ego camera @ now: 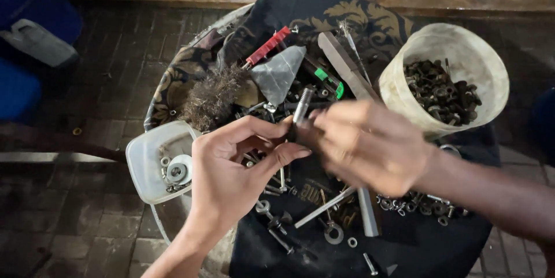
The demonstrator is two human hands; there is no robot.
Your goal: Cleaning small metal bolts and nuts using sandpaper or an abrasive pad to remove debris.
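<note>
My left hand [234, 168] and my right hand [361, 142] meet over a round table draped in a dark patterned cloth [370, 23]. Both pinch the same threaded metal bolt [302, 106], which points up and away from me. The left thumb and fingers grip its lower end; the right fingers, blurred, close on it from the right. Loose bolts, washers and nuts [332, 233] lie scattered on the cloth below the hands.
A pale plastic bucket [399, 87] holding dark nuts stands at the right. A small white tub [144, 162] with washers sits at the left edge. A wire brush [213, 97], red-handled tool [267, 47], grey trowel blade [280, 71] and flat file [344, 64] lie behind the hands.
</note>
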